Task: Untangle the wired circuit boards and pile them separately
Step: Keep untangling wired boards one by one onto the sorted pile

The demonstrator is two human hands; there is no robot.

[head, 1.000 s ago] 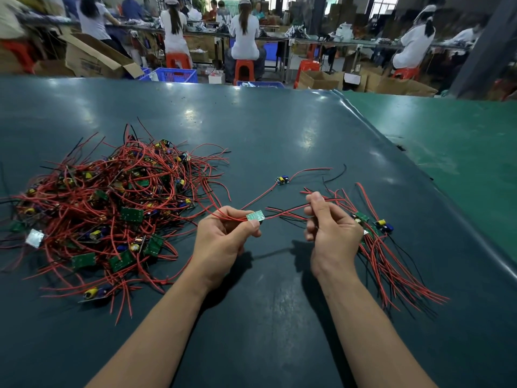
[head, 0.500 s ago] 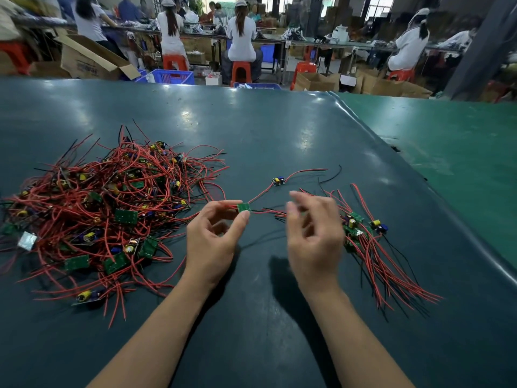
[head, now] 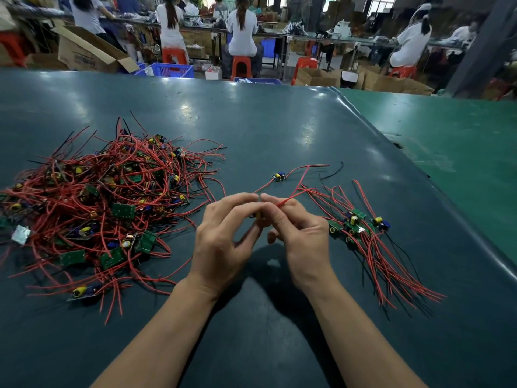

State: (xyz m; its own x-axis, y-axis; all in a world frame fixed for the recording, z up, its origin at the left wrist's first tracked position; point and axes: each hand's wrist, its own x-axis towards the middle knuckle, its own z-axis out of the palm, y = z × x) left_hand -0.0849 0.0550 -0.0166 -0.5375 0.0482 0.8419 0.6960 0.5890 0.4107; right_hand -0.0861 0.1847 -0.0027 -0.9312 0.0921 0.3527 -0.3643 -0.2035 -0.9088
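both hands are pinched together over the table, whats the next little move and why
Probably carry the held board right and lay it on the small sorted pile. The left hand and right hand pinch it between them, its red wire already trails toward that pile, and the big tangle lies apart on the left.

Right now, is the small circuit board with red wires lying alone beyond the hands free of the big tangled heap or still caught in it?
Cannot tell: the small circuit board lies apart from the tangled heap, but its red wire runs behind the left hand.

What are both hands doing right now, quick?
Left hand: pinching the small wired circuit board between the hands.
Right hand: pinching that board's thin red wire.
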